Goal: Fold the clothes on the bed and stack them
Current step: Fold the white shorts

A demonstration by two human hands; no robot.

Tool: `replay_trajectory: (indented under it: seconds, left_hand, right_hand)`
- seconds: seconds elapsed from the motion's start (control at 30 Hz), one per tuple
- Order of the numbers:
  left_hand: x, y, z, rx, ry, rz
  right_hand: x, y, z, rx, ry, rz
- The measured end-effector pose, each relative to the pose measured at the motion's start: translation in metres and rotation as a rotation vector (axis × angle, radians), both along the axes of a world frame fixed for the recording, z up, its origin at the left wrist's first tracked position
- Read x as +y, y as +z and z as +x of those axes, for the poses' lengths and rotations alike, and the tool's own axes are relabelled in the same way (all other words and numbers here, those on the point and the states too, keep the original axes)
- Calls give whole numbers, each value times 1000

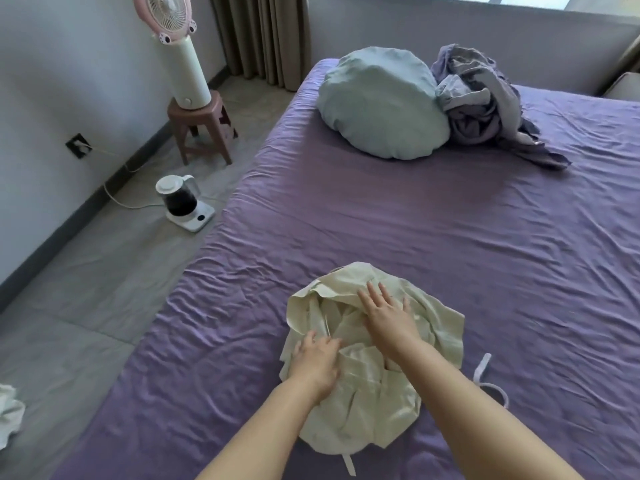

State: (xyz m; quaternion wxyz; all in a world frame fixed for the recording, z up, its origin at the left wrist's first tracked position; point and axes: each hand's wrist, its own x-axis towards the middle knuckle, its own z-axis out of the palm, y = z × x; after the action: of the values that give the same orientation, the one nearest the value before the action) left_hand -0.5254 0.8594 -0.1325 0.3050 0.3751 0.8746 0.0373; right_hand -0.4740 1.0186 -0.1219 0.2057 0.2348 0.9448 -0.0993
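At the far lower left of the frame a crumpled white cloth (9,414) lies on the grey floor, off the bed. Above it, in the upper left, a pink-and-white fan (175,39) stands on a brown plastic stool (201,128), and a glass kettle on a white base (181,202) sits on the floor beside the bed.

In the lower middle, the rumpled pale cream garment (363,358) lies bunched on the purple bed sheet (450,220), near the front edge. The left hand (317,363) rests on its left side, fingers curled into the folds; I think it is pinching cloth, though the grip is partly hidden. The right hand (389,317) lies flat on the top of the heap, fingers straight and spread, holding nothing. A white strap (485,367) trails on the sheet to the right of the garment.

Further right and in the upper part of the frame, a round pale blue pillow (384,102) touches a heap of grey-lilac clothes (485,102), not yet folded.

The step looks to be opening the cream garment out. It would go best to find a hem or the shoulders, pull the piece flat, and smooth it from the middle outward before any fold. Tuck the loose straps in, or they will snag the stack.
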Motion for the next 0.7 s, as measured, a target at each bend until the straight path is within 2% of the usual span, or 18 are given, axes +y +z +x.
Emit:
replay_trajectory:
  seconds: [0.13, 0.23, 0.37, 0.57, 0.7]
  left_hand:
    - [-6, -3, -1, 111, 56, 3]
    - [-15, 6, 8, 139, 113, 84]
    - [-20, 34, 20, 160, 203, 180]
    - [-3, 132, 41, 162, 331, 381]
    - [19, 210, 64, 180, 241, 495]
  right_hand:
    - [4, -8, -4, 2, -89, 90]
    - [4, 1, 4, 115, -116, 100]
    - [15, 43, 22, 374, -527, -208]
    - [53, 149, 75, 577, -557, -203]
    - [75, 219, 123, 675, -613, -330]
